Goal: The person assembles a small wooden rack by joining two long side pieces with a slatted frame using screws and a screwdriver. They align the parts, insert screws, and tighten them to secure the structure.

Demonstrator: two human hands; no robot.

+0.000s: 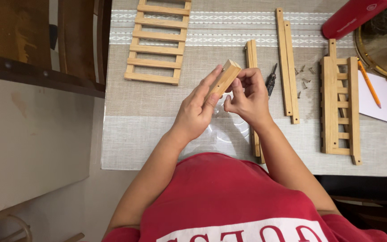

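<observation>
The left hand (pixel 196 110) clamps a short wooden block (pixel 223 79) above the table (pixel 157 130), while the right hand (pixel 248 96) pinches at its lower end (what it pinches is hidden). Best keep the block steady, screws (pixel 304 80) near.

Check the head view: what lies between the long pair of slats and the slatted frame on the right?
Head view: a scatter of small screws lies on the mat between the long pair of slats and the slatted frame. Nothing else there.
</observation>
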